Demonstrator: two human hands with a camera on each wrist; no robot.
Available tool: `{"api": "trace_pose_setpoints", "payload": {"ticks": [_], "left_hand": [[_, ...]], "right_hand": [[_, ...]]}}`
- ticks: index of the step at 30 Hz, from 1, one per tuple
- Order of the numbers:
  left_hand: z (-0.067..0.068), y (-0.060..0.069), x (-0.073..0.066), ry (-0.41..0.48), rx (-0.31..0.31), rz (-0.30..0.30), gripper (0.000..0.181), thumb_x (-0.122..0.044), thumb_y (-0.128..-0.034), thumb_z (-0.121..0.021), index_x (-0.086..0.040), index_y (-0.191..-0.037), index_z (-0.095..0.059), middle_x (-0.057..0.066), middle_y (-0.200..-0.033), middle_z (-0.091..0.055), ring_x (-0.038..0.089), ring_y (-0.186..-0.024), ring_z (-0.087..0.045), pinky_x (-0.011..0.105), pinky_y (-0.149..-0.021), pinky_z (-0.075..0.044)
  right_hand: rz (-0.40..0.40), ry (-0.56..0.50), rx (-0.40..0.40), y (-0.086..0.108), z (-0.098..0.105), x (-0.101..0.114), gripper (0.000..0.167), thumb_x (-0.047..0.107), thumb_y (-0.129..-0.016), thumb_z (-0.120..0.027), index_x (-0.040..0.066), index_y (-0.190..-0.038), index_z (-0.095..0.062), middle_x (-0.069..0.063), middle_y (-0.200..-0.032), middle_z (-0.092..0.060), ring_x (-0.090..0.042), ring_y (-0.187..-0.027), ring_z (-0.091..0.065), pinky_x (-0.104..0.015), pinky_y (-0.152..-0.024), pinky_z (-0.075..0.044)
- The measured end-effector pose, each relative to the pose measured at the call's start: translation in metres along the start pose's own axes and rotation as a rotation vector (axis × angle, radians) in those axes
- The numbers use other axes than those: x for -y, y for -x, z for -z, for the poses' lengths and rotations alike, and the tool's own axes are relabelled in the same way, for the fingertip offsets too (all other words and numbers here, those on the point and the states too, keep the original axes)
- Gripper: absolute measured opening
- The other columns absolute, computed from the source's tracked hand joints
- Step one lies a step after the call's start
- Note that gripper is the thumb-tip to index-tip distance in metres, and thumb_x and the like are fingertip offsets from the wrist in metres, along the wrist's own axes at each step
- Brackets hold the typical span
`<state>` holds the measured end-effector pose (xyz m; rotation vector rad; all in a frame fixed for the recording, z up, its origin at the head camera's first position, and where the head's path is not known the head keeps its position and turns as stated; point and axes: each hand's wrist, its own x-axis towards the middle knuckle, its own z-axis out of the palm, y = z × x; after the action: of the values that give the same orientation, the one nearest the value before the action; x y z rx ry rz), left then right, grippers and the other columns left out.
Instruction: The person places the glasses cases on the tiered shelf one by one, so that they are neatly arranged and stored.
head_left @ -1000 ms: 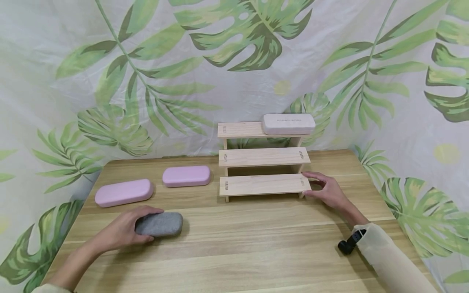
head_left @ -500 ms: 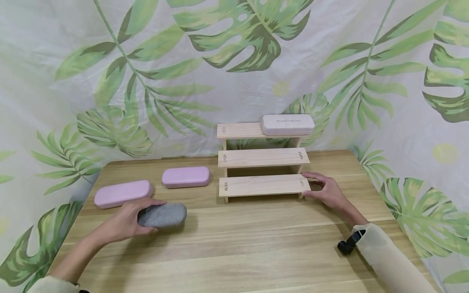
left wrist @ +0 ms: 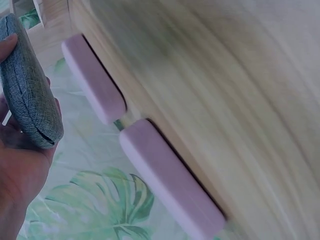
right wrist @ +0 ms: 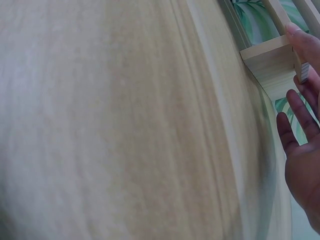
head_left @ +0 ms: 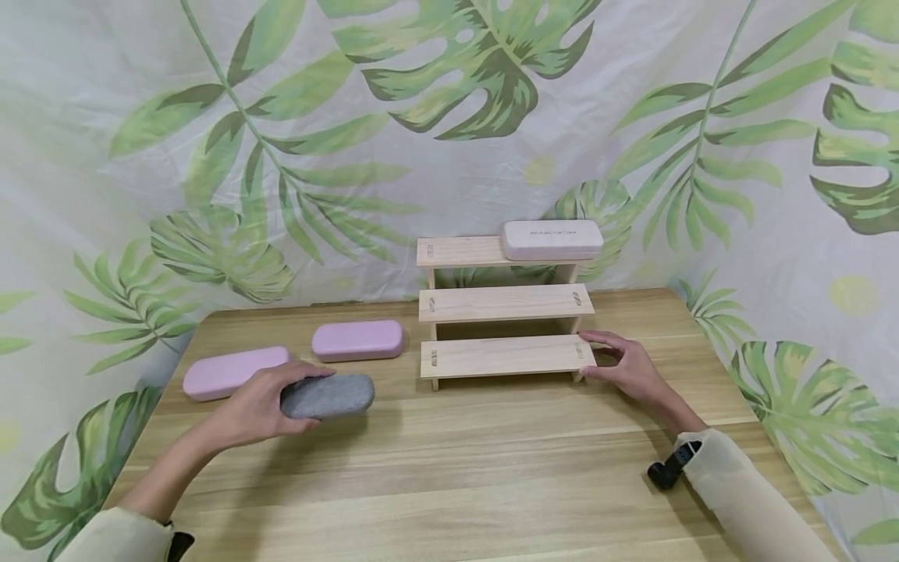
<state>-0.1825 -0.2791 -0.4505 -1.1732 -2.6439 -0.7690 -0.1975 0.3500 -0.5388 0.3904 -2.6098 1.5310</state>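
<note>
My left hand grips a grey fabric-covered case by its left end, thumb at the near side, and holds it above the table. The left wrist view shows the same grey case in the hand. At the right end of the lowest step of a three-step wooden rack, my right hand pinches the board between thumb and fingers. In the right wrist view the thumb of the hand lies on the board's end, with other fingers spread below.
A white case with small lettering lies on the right part of the rack's top step. Two pink cases lie at the table's back left, one nearer the rack, the other behind my left hand. A leaf-patterned cloth hangs behind.
My left hand has moved away from me and slightly right, carrying the grey case up off the table. The right hand keeps its place at the rack.
</note>
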Motion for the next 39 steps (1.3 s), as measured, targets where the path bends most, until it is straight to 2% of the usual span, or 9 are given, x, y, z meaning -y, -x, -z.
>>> {"api": "trace_pose_setpoints", "payload": {"ticks": [4,9,14,16,18,24,31,39], "left_hand": [[0.002,-0.008,-0.003,0.011,0.012,0.02,0.071,-0.015,-0.0681,-0.098,-0.016,-0.134,-0.071,0.0,-0.12,-0.075,0.009,-0.097,-0.064,0.03,-0.079,-0.053],[0.005,-0.018,-0.006,0.017,0.011,0.025,0.071,-0.018,-0.0698,-0.097,-0.017,-0.135,-0.07,-0.002,-0.116,-0.074,0.007,-0.091,-0.063,0.031,-0.074,-0.052],[0.007,-0.03,-0.009,0.014,0.005,0.011,0.069,-0.02,-0.071,-0.096,-0.019,-0.135,-0.069,-0.004,-0.115,-0.073,0.008,-0.091,-0.064,0.033,-0.076,-0.054],[0.009,-0.034,-0.011,0.018,0.015,0.024,0.069,-0.021,-0.0723,-0.096,-0.02,-0.136,-0.069,-0.004,-0.119,-0.073,0.009,-0.094,-0.064,0.034,-0.079,-0.054],[0.01,-0.037,-0.013,0.02,0.024,0.044,0.069,-0.021,-0.0731,-0.096,-0.02,-0.137,-0.068,-0.003,-0.121,-0.073,0.011,-0.096,-0.065,0.035,-0.08,-0.055],[0.015,-0.049,-0.016,0.025,0.042,0.089,0.069,-0.02,-0.0749,-0.094,-0.017,-0.139,-0.069,0.005,-0.128,-0.073,0.018,-0.102,-0.066,0.041,-0.083,-0.054],[0.02,-0.068,-0.016,0.036,0.033,0.056,0.067,-0.02,-0.0762,-0.094,-0.01,-0.138,-0.07,0.011,-0.126,-0.074,0.025,-0.103,-0.069,0.047,-0.083,-0.055],[0.019,-0.083,-0.019,0.003,0.047,0.089,0.067,-0.025,-0.0761,-0.094,-0.01,-0.137,-0.071,0.012,-0.126,-0.075,0.028,-0.105,-0.07,0.049,-0.086,-0.056]], "right_hand": [[0.011,0.003,-0.004,0.0,0.0,0.001,0.063,0.011,-0.083,-0.092,0.007,-0.141,-0.069,-0.015,-0.145,-0.065,-0.025,-0.129,-0.062,-0.027,-0.105,-0.05],[0.006,0.005,-0.003,0.0,0.0,0.0,0.063,0.013,-0.083,-0.092,0.009,-0.141,-0.069,-0.014,-0.145,-0.065,-0.016,-0.127,-0.063,-0.025,-0.104,-0.051],[0.002,0.01,-0.002,0.0,0.001,-0.001,0.063,0.014,-0.083,-0.092,0.009,-0.141,-0.069,-0.013,-0.145,-0.065,-0.024,-0.129,-0.062,-0.023,-0.103,-0.05],[0.001,0.012,-0.002,0.0,0.0,-0.001,0.063,0.014,-0.083,-0.092,0.009,-0.141,-0.069,-0.013,-0.145,-0.065,-0.03,-0.129,-0.061,-0.023,-0.103,-0.05],[0.0,0.012,-0.002,0.0,0.0,-0.001,0.063,0.014,-0.084,-0.092,0.009,-0.141,-0.069,-0.013,-0.145,-0.065,-0.03,-0.129,-0.061,-0.023,-0.103,-0.05],[0.004,0.004,-0.005,0.0,0.0,-0.001,0.062,0.013,-0.084,-0.092,0.009,-0.141,-0.069,-0.014,-0.145,-0.065,-0.023,-0.126,-0.063,-0.023,-0.102,-0.05],[0.017,-0.003,-0.013,0.001,-0.001,-0.002,0.061,0.01,-0.084,-0.091,0.007,-0.141,-0.069,-0.015,-0.144,-0.065,-0.011,-0.123,-0.062,-0.023,-0.102,-0.051],[0.042,-0.018,-0.016,0.001,-0.002,0.001,0.063,0.005,-0.082,-0.091,0.002,-0.14,-0.068,-0.019,-0.144,-0.064,0.0,-0.121,-0.06,-0.025,-0.102,-0.052]]}}
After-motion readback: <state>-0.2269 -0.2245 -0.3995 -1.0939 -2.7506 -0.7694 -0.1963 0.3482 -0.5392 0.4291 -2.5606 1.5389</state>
